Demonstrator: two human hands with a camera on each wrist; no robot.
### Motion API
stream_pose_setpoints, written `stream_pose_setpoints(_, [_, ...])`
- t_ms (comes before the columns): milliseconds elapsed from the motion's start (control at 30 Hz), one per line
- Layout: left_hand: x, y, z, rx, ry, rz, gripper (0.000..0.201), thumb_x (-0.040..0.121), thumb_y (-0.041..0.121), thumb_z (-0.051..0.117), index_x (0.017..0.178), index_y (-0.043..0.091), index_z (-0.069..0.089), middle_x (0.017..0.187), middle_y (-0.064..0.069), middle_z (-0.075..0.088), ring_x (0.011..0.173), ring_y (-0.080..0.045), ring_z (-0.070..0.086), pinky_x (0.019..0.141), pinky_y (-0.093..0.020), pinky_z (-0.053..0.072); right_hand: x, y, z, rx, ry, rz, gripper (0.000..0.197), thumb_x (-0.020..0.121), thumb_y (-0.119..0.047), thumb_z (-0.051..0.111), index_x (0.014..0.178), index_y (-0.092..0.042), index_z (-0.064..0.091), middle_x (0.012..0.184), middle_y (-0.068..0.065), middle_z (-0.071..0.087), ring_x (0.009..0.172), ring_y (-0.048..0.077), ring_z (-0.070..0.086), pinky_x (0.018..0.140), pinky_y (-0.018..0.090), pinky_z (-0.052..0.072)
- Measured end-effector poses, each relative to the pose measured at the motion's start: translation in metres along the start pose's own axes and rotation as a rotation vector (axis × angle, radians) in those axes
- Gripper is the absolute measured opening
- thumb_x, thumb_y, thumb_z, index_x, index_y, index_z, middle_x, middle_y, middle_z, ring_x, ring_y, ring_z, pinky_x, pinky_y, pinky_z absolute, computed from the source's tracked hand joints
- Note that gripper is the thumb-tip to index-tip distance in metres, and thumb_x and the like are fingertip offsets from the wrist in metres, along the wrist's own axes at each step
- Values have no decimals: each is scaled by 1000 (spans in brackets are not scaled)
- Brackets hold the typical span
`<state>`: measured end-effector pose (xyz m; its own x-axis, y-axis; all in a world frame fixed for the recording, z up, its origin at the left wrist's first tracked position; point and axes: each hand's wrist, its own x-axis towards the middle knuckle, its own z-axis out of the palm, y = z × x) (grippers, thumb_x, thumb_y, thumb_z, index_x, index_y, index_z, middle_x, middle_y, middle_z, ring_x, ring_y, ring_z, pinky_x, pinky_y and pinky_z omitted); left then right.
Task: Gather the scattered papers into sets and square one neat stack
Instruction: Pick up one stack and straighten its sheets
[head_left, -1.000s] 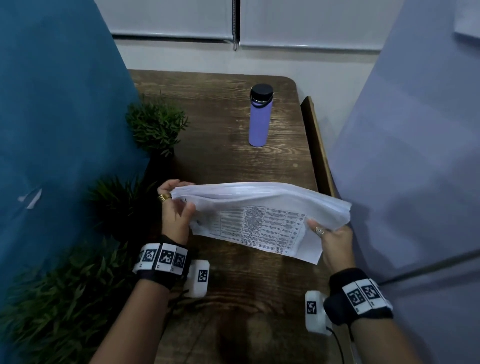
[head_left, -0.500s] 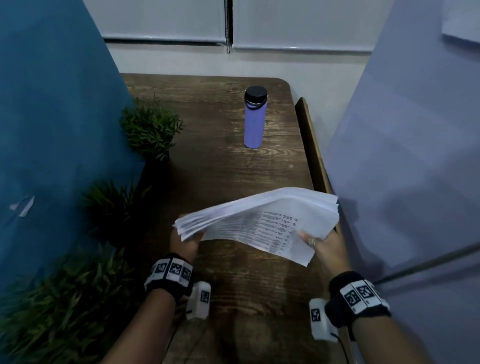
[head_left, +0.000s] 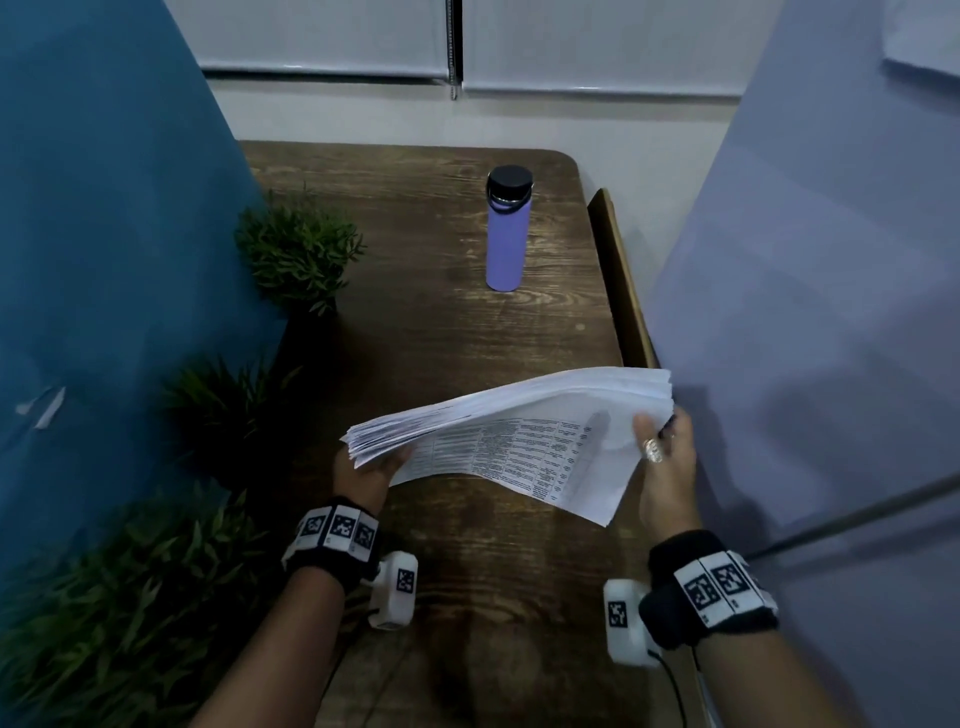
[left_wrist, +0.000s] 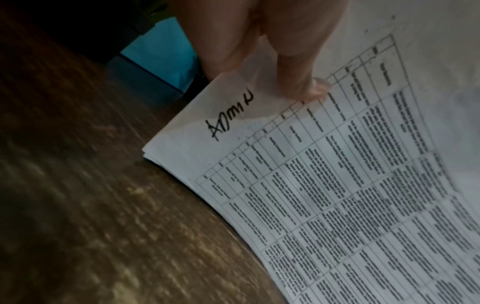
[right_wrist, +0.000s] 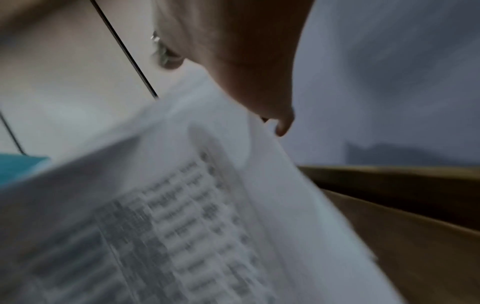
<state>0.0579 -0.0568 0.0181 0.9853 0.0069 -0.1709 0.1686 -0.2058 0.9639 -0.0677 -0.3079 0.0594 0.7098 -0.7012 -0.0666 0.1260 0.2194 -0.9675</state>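
A thick stack of white papers (head_left: 519, 415) with a printed table on its underside hangs tilted above the wooden table (head_left: 415, 338), its left end lower and fanned. My left hand (head_left: 369, 470) holds that left end from beneath. In the left wrist view one of its fingers (left_wrist: 298, 61) presses on the printed sheet (left_wrist: 337, 185) near a handwritten word, and another shows through the corner. My right hand (head_left: 667, 457) grips the raised right edge, thumb on the printed face. The right wrist view shows the papers (right_wrist: 182, 205) blurred.
A lilac bottle (head_left: 506, 234) with a black cap stands upright at the back of the table. Three green plants (head_left: 298, 249) line the left side by a blue panel (head_left: 104, 234). On the right are a lilac panel (head_left: 831, 260) and a wooden board (head_left: 621, 291).
The stack has tipped, its left end dropping and its right end staying high. My left hand moved from gripping the left edge beside the stack to holding it from below.
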Motion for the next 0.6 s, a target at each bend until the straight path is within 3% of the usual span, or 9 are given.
stream_pose_setpoints(100, [1, -3, -5, 164, -60, -7, 36, 77, 7, 69, 111, -1, 57, 115, -16, 60, 105, -18, 52, 90, -22, 32, 6, -14, 16, -14, 141, -58, 44, 70, -63, 62, 95, -28, 54, 97, -4, 59, 85, 7, 60, 74, 25, 51])
stream_pose_setpoints(133, [1, -3, -7, 198, -67, 1, 35, 79, 7, 67, 111, -3, 58, 118, -19, 60, 108, -21, 53, 90, -22, 31, 9, -17, 22, -18, 179, -55, 38, 69, -63, 62, 87, -30, 54, 95, -4, 58, 85, 10, 57, 77, 27, 49])
stream_pose_setpoints(200, [-1, -2, -11, 190, -46, -7, 35, 78, 5, 67, 109, -8, 58, 118, -23, 60, 103, -22, 55, 88, -25, 35, 13, -19, 31, -16, 223, -63, 31, 73, -56, 65, 79, -30, 50, 89, -5, 54, 78, 8, 53, 72, 21, 45])
stream_pose_setpoints(267, [-2, 0, -13, 210, -48, -4, 33, 78, 4, 68, 106, -9, 59, 115, -24, 61, 101, -22, 55, 85, -27, 36, 14, -18, 37, -44, 250, -63, 32, 73, -52, 69, 77, -28, 47, 85, -4, 51, 71, 6, 50, 65, 17, 43])
stream_pose_setpoints(367, [-2, 3, -15, 299, -89, -3, 22, 81, 12, 66, 99, 2, 62, 115, -21, 62, 98, -19, 52, 84, -22, 33, 14, -13, 39, -84, 266, -59, 37, 64, -56, 71, 74, -30, 47, 89, 2, 54, 75, 12, 52, 70, 28, 48])
stream_pose_setpoints(433, [0, 5, -17, 294, -87, 18, 22, 80, 12, 67, 100, 4, 62, 114, -21, 62, 98, -19, 54, 83, -23, 35, 14, -11, 38, -82, 253, -65, 25, 76, -48, 68, 75, -30, 49, 90, 3, 55, 75, 12, 54, 70, 31, 48])
stream_pose_setpoints(500, [0, 7, -18, 238, -77, 52, 30, 77, 7, 69, 104, -5, 62, 112, -25, 63, 97, -21, 56, 82, -27, 38, 12, -10, 34, -93, 226, -103, 15, 88, -41, 58, 77, -31, 52, 92, 3, 56, 76, 10, 55, 71, 30, 47])
stream_pose_setpoints(600, [1, 11, -18, 209, -70, 46, 31, 77, 4, 68, 105, -9, 60, 110, -27, 64, 92, -19, 55, 71, -22, 44, 9, -7, 26, -184, 165, -137, 20, 88, -55, 48, 83, -37, 55, 108, 17, 58, 91, 23, 59, 79, 39, 51])
